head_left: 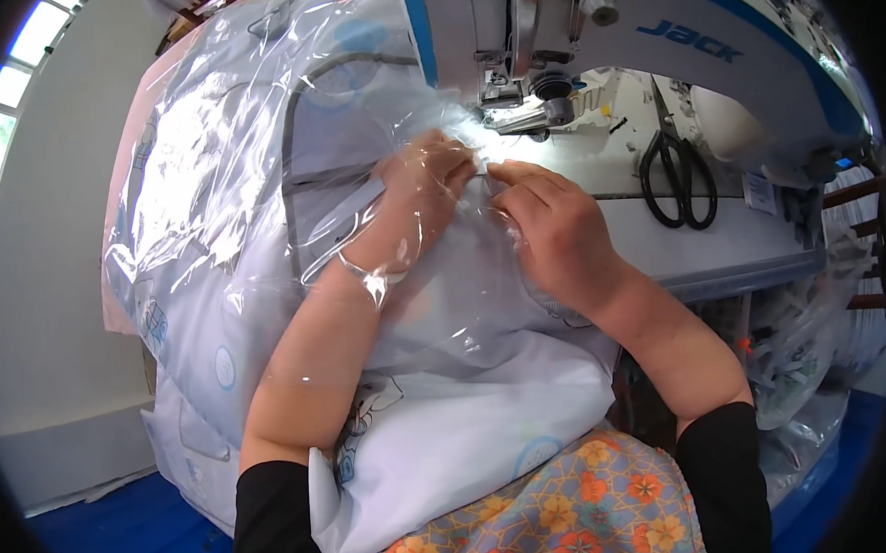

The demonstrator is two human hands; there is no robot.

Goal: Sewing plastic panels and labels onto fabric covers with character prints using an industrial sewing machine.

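We have both hands on a clear plastic cover [257,176] with grey piping, bundled with white printed fabric [451,436] that spills off the near edge of the desk [721,237] into our lap. Our left hand [428,177] lies under a layer of the clear film, fingers curled narrow and pinching the seam. Our right hand [551,226] sits just beside it, on top of the film, fingertips closed on the same seam edge. The two hands almost touch, and the pinched seam lies just near of the presser foot [515,113] of the sewing machine [671,44].

The bulk of the plastic rises to the left and far side, reaching up past the machine head, so there is little free room on that side. To the right of our right hand the white desk surface is open up to a pair of black scissors [680,179], which lie well apart from our fingers under the machine arm. The desk's near edge runs right beside our right wrist. Below the desk on the right hang clear plastic bags [798,358]. The floor [126,533] is blue, a pale wall [53,297] stands at the left, and a window [3,99] shows at the far left.
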